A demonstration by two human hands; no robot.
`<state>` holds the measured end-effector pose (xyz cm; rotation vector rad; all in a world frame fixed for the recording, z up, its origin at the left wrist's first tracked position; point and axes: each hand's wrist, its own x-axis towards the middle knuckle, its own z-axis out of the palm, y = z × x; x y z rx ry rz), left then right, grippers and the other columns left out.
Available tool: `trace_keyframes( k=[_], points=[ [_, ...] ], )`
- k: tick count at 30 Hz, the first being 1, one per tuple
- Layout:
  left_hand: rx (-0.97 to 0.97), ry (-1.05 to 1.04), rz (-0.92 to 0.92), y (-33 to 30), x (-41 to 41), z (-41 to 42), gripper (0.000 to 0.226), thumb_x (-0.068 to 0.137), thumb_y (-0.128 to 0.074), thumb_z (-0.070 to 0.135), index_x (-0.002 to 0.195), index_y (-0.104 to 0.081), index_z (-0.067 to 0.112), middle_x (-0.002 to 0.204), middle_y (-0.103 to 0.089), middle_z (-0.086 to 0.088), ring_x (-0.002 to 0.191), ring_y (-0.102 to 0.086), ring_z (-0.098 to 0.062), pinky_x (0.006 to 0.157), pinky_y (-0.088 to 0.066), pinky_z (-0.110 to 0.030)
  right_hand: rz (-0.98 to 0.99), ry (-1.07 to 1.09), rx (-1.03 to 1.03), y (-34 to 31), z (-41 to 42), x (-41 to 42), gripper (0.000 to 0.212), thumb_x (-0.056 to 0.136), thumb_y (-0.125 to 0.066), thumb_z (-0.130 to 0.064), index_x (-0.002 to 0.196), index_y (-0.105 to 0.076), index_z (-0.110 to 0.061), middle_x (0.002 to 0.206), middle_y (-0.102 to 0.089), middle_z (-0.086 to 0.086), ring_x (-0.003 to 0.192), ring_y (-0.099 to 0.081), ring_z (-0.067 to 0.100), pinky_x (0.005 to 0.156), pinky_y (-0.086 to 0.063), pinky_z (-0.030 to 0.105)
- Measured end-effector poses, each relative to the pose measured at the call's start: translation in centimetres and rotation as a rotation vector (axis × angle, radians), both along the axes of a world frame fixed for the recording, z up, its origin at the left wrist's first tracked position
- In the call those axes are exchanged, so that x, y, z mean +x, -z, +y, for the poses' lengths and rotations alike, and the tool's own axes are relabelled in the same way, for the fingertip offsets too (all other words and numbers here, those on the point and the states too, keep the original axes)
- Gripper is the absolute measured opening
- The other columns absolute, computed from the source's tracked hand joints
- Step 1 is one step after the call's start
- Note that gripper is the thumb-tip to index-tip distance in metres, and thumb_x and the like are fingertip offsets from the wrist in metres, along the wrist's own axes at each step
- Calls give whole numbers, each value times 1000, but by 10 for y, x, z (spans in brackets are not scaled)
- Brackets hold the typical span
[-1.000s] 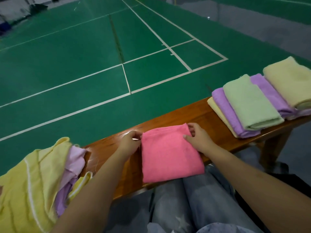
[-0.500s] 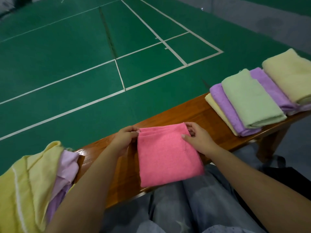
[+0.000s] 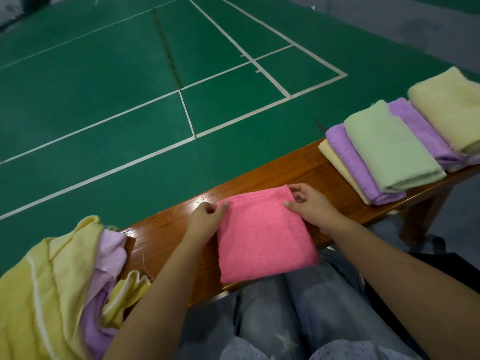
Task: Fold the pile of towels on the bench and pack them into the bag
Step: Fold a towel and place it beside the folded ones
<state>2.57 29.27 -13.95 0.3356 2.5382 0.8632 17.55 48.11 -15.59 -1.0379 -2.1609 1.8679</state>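
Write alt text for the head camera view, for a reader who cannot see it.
Both hands, left hand and right hand, pinch the far corners of a folded pink towel on a wooden bench. Folded towels lie overlapped to the right, an unfolded pile to the left, green court floor beyond.

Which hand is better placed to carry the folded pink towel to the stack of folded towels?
Probably the right hand: it already pinches the pink towel at its far right corner, on the side where the folded stack lies. The left hand is farther away.
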Motion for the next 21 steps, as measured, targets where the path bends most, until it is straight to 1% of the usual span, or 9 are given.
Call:
trace_keyframes(
  k=[3,5,8,11,14,16,18,19,21],
  points=[
    [101,15,-13,0,8,-8,20,87,-69,30,97,-60,15,90,-61,3,82,-56,-14,64,-43,-25,33,59,-75,0,-3,0,46,88,-64,-9,131,-48,-17,127,-55,2,112,-53,16,79,-47,25],
    [165,4,20,-5,10,-10,8,87,-69,19,86,-60,19,83,-60,6,77,-55,-13,62,-42,-25,68,94,-110,-1,-6,1,44,87,-64,-6,128,-50,-16,122,-58,1,108,-56,15,74,-47,23],
    [240,-22,93,-17,14,-9,15,89,-66,15,78,-61,25,80,-60,9,71,-55,-13,56,-44,-24,119,144,-121,-4,-7,3,39,86,-64,-4,122,-53,-17,114,-60,-1,99,-57,11,70,-46,22],
    [303,-28,112,-27,16,-7,7,90,-66,15,87,-64,21,82,-61,9,71,-55,-8,53,-43,-15,155,142,-58,-7,-6,2,36,85,-65,-4,117,-55,-18,108,-62,-3,99,-59,12,70,-45,21],
    [349,-72,101,-31,13,-2,8,90,-66,16,96,-62,15,91,-62,5,82,-57,-9,63,-41,-17,163,140,14,-12,-3,-6,36,86,-65,-6,117,-54,-20,109,-62,-3,101,-58,14,74,-47,23],
    [302,-136,122,-30,8,4,18,92,-63,17,109,-59,12,100,-61,2,93,-59,-15,73,-42,-20,98,126,94,-11,0,-12,39,88,-63,-8,124,-51,-19,118,-60,0,110,-56,17,84,-47,26],
    [210,-128,201,-28,7,4,34,95,-60,20,126,-52,9,118,-60,-2,107,-57,-19,86,-44,-27,4,112,262,-7,1,-13,47,91,-61,-12,134,-45,-17,132,-53,3,122,-50,20,93,-43,31],
    [173,-62,273,-29,11,1,39,95,-59,23,130,-50,10,126,-57,-4,113,-55,-19,93,-44,-29,-25,93,392,-6,0,-8,51,92,-61,-16,138,-42,-17,140,-48,3,128,-45,21,99,-40,33],
    [144,208,434,-29,28,-12,49,91,-61,36,134,-50,13,134,-52,-1,121,-47,-13,103,-36,-28,30,-24,632,-8,-6,6,52,93,-60,-27,141,-41,-21,148,-39,-1,136,-34,19,108,-30,35]
  ],
)
